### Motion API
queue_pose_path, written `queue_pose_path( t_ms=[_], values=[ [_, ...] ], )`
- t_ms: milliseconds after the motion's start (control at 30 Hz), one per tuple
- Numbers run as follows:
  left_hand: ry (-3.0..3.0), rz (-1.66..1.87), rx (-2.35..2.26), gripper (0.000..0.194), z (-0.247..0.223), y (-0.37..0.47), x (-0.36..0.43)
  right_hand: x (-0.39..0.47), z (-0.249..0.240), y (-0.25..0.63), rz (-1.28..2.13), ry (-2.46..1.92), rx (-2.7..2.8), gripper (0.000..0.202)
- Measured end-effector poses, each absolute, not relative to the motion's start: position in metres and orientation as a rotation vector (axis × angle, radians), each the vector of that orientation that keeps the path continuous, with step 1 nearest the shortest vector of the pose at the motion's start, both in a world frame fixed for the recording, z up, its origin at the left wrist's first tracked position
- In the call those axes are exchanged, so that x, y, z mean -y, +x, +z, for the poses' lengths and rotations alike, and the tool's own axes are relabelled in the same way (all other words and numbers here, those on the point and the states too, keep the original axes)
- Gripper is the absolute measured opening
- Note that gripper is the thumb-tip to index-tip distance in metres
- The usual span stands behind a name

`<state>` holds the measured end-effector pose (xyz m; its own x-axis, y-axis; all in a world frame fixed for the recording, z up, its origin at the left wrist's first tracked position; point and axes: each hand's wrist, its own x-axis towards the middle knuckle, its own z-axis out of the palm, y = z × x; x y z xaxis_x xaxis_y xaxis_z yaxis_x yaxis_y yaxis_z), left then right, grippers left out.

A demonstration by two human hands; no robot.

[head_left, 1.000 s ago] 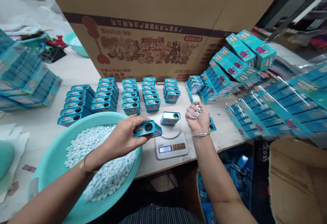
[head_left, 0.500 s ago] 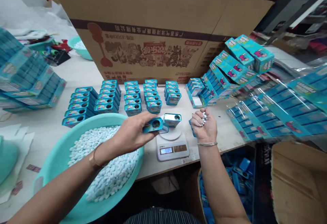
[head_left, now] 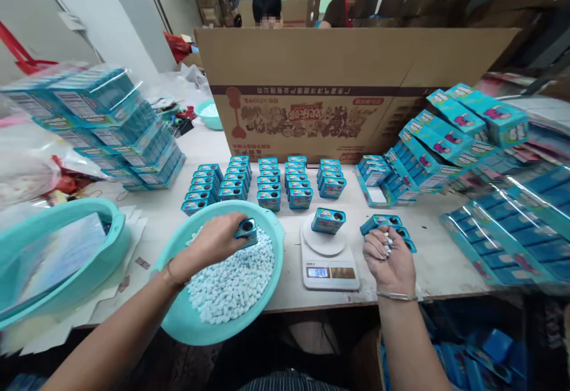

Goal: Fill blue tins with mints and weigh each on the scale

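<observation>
My left hand (head_left: 214, 239) is closed around a small blue candy tin (head_left: 247, 232) with a round hole on top, held over a turquoise basin (head_left: 276, 224). Small white candies (head_left: 231, 290) lie heaped in that basin. On the white digital scale (head_left: 329, 280) stands another blue tin (head_left: 328, 221), its hole upward. My right hand (head_left: 394, 266), palm up with curled fingers, holds several white candies (head_left: 388, 243). Just behind it are a few blue tins (head_left: 380, 222), partly covered by the fingers.
Rows of blue tins (head_left: 268, 192) stand in front of a large cardboard box (head_left: 307, 64). Display boxes are stacked left (head_left: 111, 120) and right (head_left: 445, 135). Another basin (head_left: 116, 224) sits at far left. Two people (head_left: 267, 8) are behind the cardboard. Blue tins (head_left: 472, 361) fill a carton below.
My left hand has carried its tin from beside the scale leftward over the basin. My right hand still holds candies near the tins. The camera view has tilted up and turned left.
</observation>
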<state>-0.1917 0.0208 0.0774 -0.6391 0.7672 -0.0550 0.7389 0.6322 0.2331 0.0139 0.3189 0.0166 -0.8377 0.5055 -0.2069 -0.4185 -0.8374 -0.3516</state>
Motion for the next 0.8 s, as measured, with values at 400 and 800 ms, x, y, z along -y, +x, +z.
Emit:
queue_pose_path(
  t_ms=[400, 800],
  values=[
    [1.678, 0.516, -2.496, 0.077, 0.057, -0.173, -0.137, -0.312, -0.004, 0.036, 2.489, -0.482, 0.3, 0.014],
    [1.551, 0.959, -2.391, 0.037, 0.097, -0.159, -0.13, -0.301, 0.008, 0.042, 2.464, -0.591, 0.174, 0.016]
  ],
)
